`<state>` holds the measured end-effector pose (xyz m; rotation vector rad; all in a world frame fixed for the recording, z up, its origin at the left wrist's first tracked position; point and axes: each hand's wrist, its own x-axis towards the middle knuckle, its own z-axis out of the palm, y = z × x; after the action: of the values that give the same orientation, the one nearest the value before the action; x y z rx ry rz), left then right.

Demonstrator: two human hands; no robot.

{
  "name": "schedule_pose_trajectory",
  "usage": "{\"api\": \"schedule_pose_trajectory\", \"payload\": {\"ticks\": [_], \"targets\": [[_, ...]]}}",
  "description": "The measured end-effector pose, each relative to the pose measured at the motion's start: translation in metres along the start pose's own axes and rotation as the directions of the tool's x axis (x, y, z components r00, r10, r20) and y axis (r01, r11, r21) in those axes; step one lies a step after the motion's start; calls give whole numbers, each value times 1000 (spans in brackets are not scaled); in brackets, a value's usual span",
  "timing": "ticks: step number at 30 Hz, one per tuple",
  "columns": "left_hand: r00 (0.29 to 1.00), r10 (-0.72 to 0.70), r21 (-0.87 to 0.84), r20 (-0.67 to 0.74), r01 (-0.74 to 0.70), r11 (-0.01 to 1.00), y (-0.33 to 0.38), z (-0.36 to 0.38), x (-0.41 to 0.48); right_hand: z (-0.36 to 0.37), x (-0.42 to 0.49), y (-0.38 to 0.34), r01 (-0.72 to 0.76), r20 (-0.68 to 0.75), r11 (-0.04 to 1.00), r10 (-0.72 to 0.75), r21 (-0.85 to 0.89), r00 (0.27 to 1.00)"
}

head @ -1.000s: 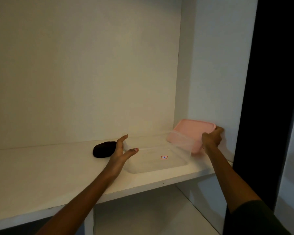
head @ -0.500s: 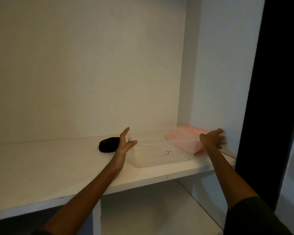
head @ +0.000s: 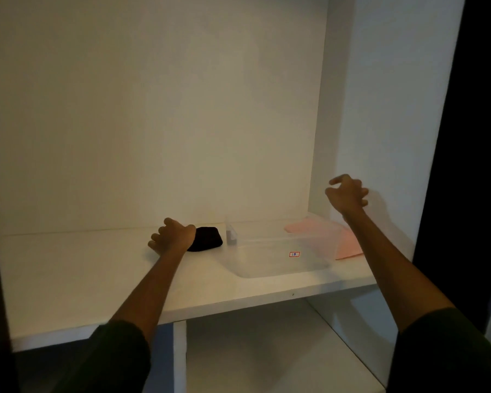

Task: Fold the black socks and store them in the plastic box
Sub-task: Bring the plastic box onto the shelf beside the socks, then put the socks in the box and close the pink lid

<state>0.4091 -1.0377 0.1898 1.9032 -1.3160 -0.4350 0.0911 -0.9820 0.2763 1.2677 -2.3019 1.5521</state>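
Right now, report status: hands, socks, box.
Left hand on the black socks, grip hidden. Right hand raised, empty. Plastic box open, nothing inside; pink lid on the shelf behind it. Nothing in the way.

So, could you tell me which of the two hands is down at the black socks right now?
The left hand, low on the shelf against the black socks. The right hand hangs empty in the air above the pink lid.

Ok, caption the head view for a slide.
Left hand reaches the folded black socks beside the open plastic box; right hand hovers empty.
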Motion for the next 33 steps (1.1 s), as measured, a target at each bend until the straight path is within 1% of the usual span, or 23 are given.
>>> {"api": "schedule_pose_trajectory", "payload": {"ticks": [3, 6, 9, 11, 14, 18, 20, 22, 23, 25, 28, 33], "targets": [[995, -93, 27, 25, 92, 995, -2, 8, 11, 2, -11, -29, 146, 58, 989, -148, 25, 987], [993, -116, 58, 39, 114, 992, 1, 14, 17, 6, -22, -50, 262, 100, 962, -268, 72, 958], [993, -114, 78, 43, 111, 991, 4, 17, 18, 6, -28, -58, 333, 127, 937, -345, 108, 930], [989, -133, 57, 63, 130, 990, 4, 18, 19, 4, -26, -57, 351, 132, 928, -366, 123, 921], [988, -143, -47, 65, 146, 988, 6, 21, 23, -3, -20, -49, 320, 135, 936, -339, 145, 931], [990, -100, -195, 96, 117, 974, 13, 17, 23, -11, -16, -33, 280, 148, 951, -298, 131, 943], [987, -96, -291, 132, 131, 948, 17, 13, 27, -14, -14, -26, 261, 153, 957, -278, 124, 948], [979, -96, -404, 178, 162, 900, 22, 7, 32, -14, -11, -20, 242, 163, 963, -259, 117, 952], [981, -74, -465, 182, 152, 872, 26, 3, 33, -13, -11, -18, 229, 172, 966, -248, 119, 953], [989, -9, -556, 145, 89, 827, 36, -5, 33, -11, -11, -16, 203, 190, 970, -227, 137, 955], [996, 88, -646, 31, -47, 762, 59, -18, 21, -9, -15, -19, 186, 233, 968, -223, 170, 946], [975, 223, -763, -3, -146, 630, 99, -33, -10, 7, -29, -30, 128, 392, 957, -226, 261, 892]]}}
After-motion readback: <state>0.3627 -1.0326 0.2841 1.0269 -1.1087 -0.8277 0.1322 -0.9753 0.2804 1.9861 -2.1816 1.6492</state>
